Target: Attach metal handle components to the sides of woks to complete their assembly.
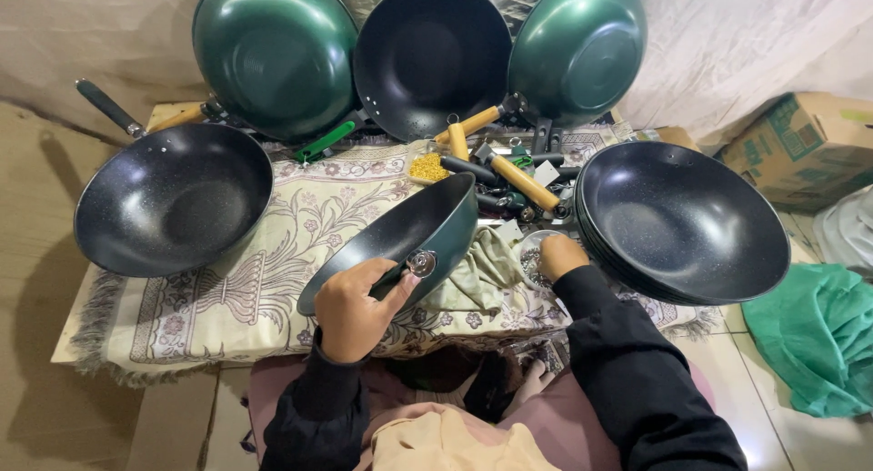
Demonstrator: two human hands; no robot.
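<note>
Dark green: the wok-shaped metal pan with a black speckled inside is what I have in hand, tilted on its edge over the cloth-covered table, its hollow facing up and to the left.
Left hand: I see the grip clenched on the pan's wall near the rim, thumb on the outer side just beside a small round silvery fitting on the pan's wall.
Right hand: fingers curled down into a small round bowl of tiny grey metal pieces; the fingertips are hidden, so I cannot tell whether that grip has closed on a piece.
Key relation: the fitting lies to the left of the right hand, with a crumpled pale green rag between them; the left hand is far nearer to it, almost touching.
Pan's axis: rim runs from lower left to upper right, the far edge pointing at a small dish of yellow bits.
Around me: a stack of black speckled pans at right, 1 black pan with a dark handle at left, 3 more pans propped against the back wall, and loose wooden and black handles in the middle.
</note>
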